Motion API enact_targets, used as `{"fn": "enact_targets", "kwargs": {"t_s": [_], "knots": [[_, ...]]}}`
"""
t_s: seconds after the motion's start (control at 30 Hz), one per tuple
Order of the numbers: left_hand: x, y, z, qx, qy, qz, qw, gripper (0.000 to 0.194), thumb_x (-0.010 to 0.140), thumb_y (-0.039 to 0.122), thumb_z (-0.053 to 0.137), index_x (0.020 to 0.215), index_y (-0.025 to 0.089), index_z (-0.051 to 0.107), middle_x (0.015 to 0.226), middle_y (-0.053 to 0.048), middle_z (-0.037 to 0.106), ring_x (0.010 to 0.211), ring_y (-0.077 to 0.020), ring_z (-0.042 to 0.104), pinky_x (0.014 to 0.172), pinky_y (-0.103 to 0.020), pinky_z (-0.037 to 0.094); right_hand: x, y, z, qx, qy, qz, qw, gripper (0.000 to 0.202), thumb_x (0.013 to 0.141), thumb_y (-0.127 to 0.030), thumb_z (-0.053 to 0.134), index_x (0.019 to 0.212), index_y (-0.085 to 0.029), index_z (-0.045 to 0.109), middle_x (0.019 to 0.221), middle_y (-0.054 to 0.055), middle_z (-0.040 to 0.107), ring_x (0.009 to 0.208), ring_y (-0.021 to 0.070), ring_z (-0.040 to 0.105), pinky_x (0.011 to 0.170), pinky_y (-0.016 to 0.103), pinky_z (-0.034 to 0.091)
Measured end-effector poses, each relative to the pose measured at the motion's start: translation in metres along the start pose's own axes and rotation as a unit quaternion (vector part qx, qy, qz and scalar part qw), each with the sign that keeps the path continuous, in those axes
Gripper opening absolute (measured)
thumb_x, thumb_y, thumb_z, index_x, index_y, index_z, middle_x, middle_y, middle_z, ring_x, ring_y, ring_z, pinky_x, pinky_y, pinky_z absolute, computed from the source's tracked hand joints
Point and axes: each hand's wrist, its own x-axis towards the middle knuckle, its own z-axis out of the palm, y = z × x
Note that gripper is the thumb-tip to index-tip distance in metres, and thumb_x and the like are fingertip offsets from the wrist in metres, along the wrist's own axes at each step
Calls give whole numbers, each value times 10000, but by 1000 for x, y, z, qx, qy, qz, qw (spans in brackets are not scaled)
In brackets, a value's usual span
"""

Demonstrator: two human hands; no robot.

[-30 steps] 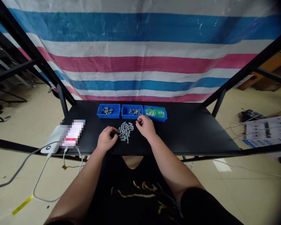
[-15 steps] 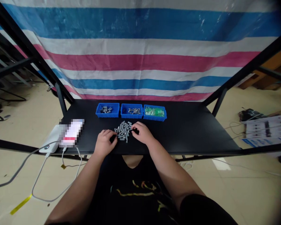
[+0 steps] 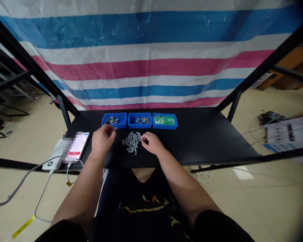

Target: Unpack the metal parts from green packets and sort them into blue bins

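My left hand (image 3: 102, 140) pinches a small grey part (image 3: 115, 128) between thumb and fingertips, just in front of the left blue bin (image 3: 122, 125). A loose pile of small grey and silvery cylindrical parts (image 3: 131, 144) lies on the black table. At the right edge of this pile is my right hand (image 3: 153, 143), its thumb and fingers drawn together; whatever they hold is too small to make out. Grey parts like those in the pile lie in the left bin. Small shiny metal pieces fill part of the middle blue bin (image 3: 140, 126).
The right blue bin (image 3: 165, 127) holds green and clear pieces. On the left of the black table (image 3: 197, 137) are a phone (image 3: 84, 143) and a white power bank (image 3: 53, 161) with cables hanging over the front edge. A striped sheet (image 3: 146, 69) hangs behind, between black frame posts.
My left hand has moved away from the pile, left and forward toward the left bin, carrying a small grey part. My right hand stays beside the pile. The view has shifted slightly.
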Motion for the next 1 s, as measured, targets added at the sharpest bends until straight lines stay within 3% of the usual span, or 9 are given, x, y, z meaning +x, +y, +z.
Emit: {"fn": "enact_targets", "kwargs": {"t_s": [0.03,0.1,0.23,0.3,0.43,0.57,0.87,1.0], "knots": [[5,0,1,-11,48,-9,999,206,874,385,600,988,226,663,971,-43,776,823,-213,715,780,-304,509,0,0,0,0,2,3,1000,144,809,-80,627,825,-224,632,848,4,594,817,167,571,743,278,442],[8,-2,8,-31,87,-7,996,196,893,392,593,980,220,629,1092,-69,770,958,-236,724,873,-332,525,0,-2,-1,1,2,6,1000,146,810,-80,631,839,-223,639,844,2,593,815,166,573,738,277,440],[-7,-11,34,-45,45,54,997,99,870,318,614,908,234,577,1242,-82,727,1313,-296,594,1090,-440,459,0,-4,-3,-11,-9,4,1000,150,825,-118,675,923,-231,694,865,3,613,841,172,592,772,291,447],[-17,-15,46,-39,43,82,995,78,847,267,618,901,234,572,1295,-93,692,1358,-309,550,1127,-476,431,0,-5,-3,-25,-19,-3,999,198,834,-135,693,995,-245,727,891,7,630,868,179,604,814,309,448],[-26,-19,60,-24,48,104,993,128,844,238,615,971,227,615,1128,-94,706,1131,-297,638,1031,-463,489,0,-4,-2,-49,-32,-13,998,197,853,-150,697,1011,-255,749,916,14,653,888,188,610,858,335,436],[-18,-17,63,-38,-33,145,988,218,889,230,562,1080,226,665,1065,-68,708,1019,-264,649,963,-421,514,1,-3,-1,-53,-32,-6,998,140,852,-152,701,959,-239,727,897,10,654,875,185,605,853,335,430],[-13,-12,45,-66,-154,153,974,306,866,215,542,1131,213,696,1107,-74,690,1015,-226,671,958,-362,543,1,0,0,-48,-29,-7,998,126,847,-150,693,942,-231,704,876,8,643,858,185,602,838,330,431],[-22,-13,40,-49,-162,128,977,322,843,268,601,1151,210,674,1058,-77,684,957,-227,674,911,-358,562,1,-1,0,-41,-23,-8,999,125,843,-146,689,932,-233,700,871,10,639,849,188,601,828,328,439]]}}
